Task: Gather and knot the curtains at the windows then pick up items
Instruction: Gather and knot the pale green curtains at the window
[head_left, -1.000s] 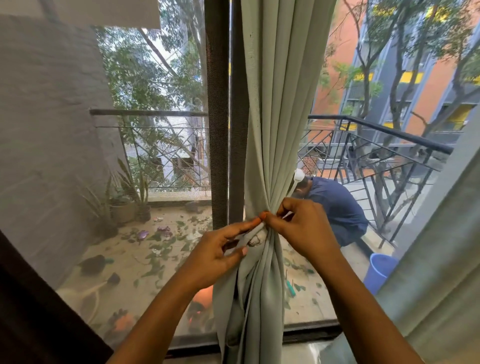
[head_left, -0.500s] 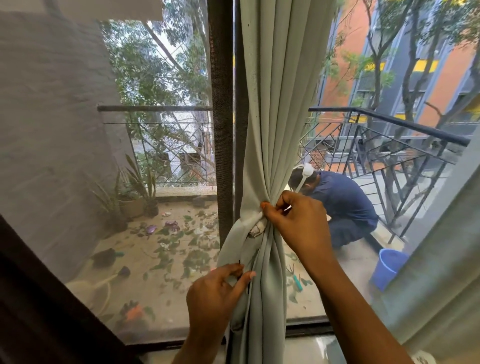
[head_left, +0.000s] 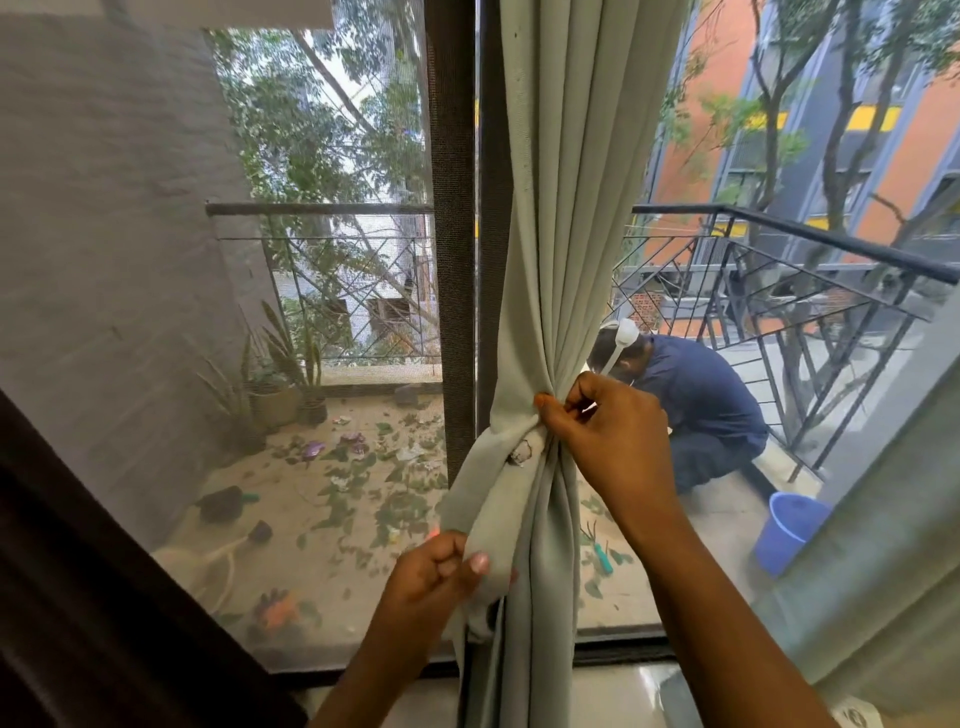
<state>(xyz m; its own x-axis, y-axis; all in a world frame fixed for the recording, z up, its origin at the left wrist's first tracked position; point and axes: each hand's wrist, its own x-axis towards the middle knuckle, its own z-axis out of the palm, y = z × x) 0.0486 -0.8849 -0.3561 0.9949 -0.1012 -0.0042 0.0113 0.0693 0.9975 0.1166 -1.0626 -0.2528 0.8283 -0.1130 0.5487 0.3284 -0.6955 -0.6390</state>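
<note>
The curtain pinched by the right hand is plain pale sage green, unpatterned. Behind that grip a person wears dark navy; lower right of it stands a blue bucket. Left of it, a dark brown window frame; upper right, an orange building with yellow bands

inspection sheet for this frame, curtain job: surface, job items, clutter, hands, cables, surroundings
Surface: glossy floor strip under the window frame; little shows.
Job's things: grey-green curtain gathered into a bunch, knot at mid-height, loose tail hanging left.
Clutter: outside the glass, leaves on the balcony floor, blue bucket, small garden tool.
Hands: left hand grips the tail below the knot; right hand pinches the curtain just above the knot.
Cables: nothing seen.
Surroundings: metal railing, potted plants, a crouching person in dark blue outside; second curtain at right edge.
</note>
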